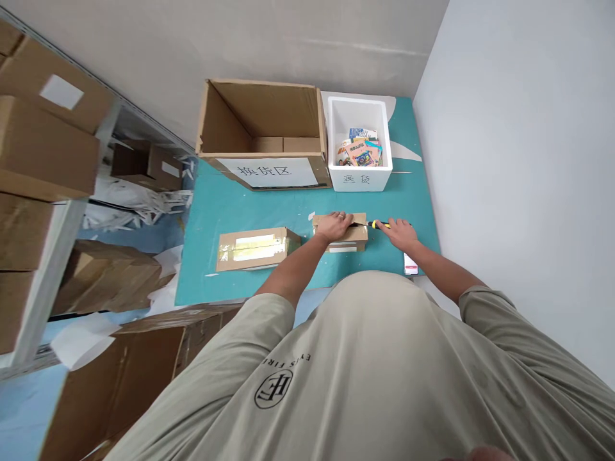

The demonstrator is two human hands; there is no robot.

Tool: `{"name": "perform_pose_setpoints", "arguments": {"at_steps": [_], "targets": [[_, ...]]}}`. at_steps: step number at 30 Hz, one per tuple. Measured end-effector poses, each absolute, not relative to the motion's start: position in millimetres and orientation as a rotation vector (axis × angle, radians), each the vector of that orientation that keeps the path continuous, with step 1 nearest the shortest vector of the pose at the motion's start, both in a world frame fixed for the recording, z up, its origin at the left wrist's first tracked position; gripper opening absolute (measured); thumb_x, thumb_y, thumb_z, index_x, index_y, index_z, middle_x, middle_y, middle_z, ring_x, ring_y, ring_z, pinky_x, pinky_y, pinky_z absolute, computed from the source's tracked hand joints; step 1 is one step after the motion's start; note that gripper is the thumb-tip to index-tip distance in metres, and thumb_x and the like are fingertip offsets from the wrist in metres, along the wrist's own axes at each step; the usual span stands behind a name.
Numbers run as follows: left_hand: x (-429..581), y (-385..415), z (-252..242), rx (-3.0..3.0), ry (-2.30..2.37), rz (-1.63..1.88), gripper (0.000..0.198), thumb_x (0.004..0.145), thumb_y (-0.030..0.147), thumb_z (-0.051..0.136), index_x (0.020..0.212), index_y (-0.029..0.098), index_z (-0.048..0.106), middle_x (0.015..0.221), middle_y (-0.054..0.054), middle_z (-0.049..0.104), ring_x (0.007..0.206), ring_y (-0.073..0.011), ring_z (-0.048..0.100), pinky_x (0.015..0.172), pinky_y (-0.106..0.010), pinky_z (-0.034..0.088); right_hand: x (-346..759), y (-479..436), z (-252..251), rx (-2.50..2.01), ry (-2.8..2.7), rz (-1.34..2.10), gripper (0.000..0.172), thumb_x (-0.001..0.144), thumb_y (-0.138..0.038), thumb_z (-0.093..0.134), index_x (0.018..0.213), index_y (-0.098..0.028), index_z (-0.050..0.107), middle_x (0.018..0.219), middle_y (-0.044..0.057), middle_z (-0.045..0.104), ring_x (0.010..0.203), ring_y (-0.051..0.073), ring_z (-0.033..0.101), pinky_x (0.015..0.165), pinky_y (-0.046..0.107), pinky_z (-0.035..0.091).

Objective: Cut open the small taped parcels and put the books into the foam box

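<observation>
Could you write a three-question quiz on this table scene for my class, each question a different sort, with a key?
1. Which hand holds the yellow-and-black tool?
2. True or false: colourful printed items lie in the white foam box.
3. The left hand rests on:
a) the phone
b) the small cardboard box at the tool's tip
c) the white foam box

Key: 1. The right hand. 2. True. 3. b

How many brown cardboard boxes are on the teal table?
3: a large open brown cardboard box at the back, a taped brown cardboard box at front left, and a small brown cardboard box under the left hand.
</observation>
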State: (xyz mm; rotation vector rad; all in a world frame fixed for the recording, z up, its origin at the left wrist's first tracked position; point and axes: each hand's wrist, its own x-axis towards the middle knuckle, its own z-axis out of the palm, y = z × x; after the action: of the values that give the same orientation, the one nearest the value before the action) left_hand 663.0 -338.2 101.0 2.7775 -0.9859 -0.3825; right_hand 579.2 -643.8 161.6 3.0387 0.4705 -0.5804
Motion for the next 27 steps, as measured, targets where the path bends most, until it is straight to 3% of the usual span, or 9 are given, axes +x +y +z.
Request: {"name": "perform_pose_setpoints", "arguments": {"at_steps": [4, 9, 12, 15, 19, 22, 27], "targets": [[657.2, -343.3, 99.4, 2.8, -0.964, -0.483, 0.048, 0.12, 0.031, 0.042, 0.152, 0.018, 0.075, 0.132, -0.025, 0.083, 0.123, -0.0395, 0.078, 0.109, -0.052, 0.053, 589.7, -650.3, 160.5, 3.068, 0.447, -0.579, 0.068, 0.118, -0.024, 0.055, 0.185, -0.035, 0.056, 0.156, 0.024, 0.07, 0.129, 0.039, 0.065, 0.116, 0.05, 0.042], [648.1, -342.2, 95.5, 2.835, -0.901, -0.592, 0.043, 0.119, 0.029, 0.048, 0.153, 0.02, 0.073, 0.128, -0.021, 0.085, 0.119, -0.0376, 0.083, 0.103, -0.047, 0.055, 585.6, -652.9, 154.2, 3.005, 0.488, -0.538, 0.068, 0.119, -0.017, 0.046, 0.185, -0.032, 0.056, 0.149, 0.021, 0.074, 0.121, 0.034, 0.068, 0.109, 0.044, 0.045], [645.6, -337.0, 95.4, 2.786, -0.94, -0.521, 0.046, 0.117, 0.026, 0.049, 0.158, 0.024, 0.071, 0.147, -0.022, 0.081, 0.124, -0.0375, 0.082, 0.11, -0.051, 0.055, 577.7, -656.1, 148.7, 3.051, 0.419, -0.599, 0.065, 0.122, -0.022, 0.042, 0.185, -0.031, 0.056, 0.15, 0.021, 0.076, 0.119, 0.033, 0.073, 0.105, 0.041, 0.05], [639.7, -333.2, 97.2, 2.717, -1.012, -0.443, 0.043, 0.117, 0.026, 0.049, 0.148, 0.029, 0.079, 0.177, -0.019, 0.064, 0.134, -0.0377, 0.079, 0.122, -0.057, 0.052, 571.7, -662.0, 139.6, 3.264, 0.292, -0.776, 0.058, 0.123, -0.033, 0.053, 0.181, -0.032, 0.061, 0.149, 0.016, 0.08, 0.115, 0.031, 0.078, 0.1, 0.038, 0.057], [621.3, -333.9, 100.0, 2.703, -0.928, -0.34, 0.043, 0.117, 0.047, 0.058, 0.147, 0.029, 0.083, 0.189, -0.017, 0.052, 0.157, -0.0437, 0.065, 0.141, -0.068, 0.036, 569.1, -670.5, 125.4, 3.609, -0.041, -1.198, 0.056, 0.119, -0.035, 0.068, 0.174, -0.028, 0.064, 0.115, 0.007, 0.088, 0.079, 0.019, 0.075, 0.079, 0.029, 0.06], [607.2, -335.4, 101.3, 2.692, -0.901, -0.333, 0.062, 0.103, 0.066, 0.08, 0.152, 0.028, 0.082, 0.191, -0.019, 0.048, 0.172, -0.0498, 0.047, 0.148, -0.075, 0.022, 573.8, -675.9, 122.6, 3.71, -0.276, -1.496, 0.056, 0.115, -0.035, 0.075, 0.17, -0.027, 0.066, 0.096, 0.0, 0.086, 0.059, 0.013, 0.065, 0.059, 0.022, 0.052], [599.1, -335.6, 102.9, 2.695, -0.885, -0.356, 0.053, 0.097, 0.056, 0.091, 0.14, 0.025, 0.086, 0.183, -0.023, 0.054, 0.173, -0.0478, 0.046, 0.147, -0.073, 0.026, 589.0, -680.2, 135.4, 3.644, -0.276, -1.841, 0.054, 0.109, -0.036, 0.087, 0.162, -0.029, 0.076, 0.081, -0.004, 0.083, 0.052, 0.013, 0.063, 0.05, 0.021, 0.048]]}}
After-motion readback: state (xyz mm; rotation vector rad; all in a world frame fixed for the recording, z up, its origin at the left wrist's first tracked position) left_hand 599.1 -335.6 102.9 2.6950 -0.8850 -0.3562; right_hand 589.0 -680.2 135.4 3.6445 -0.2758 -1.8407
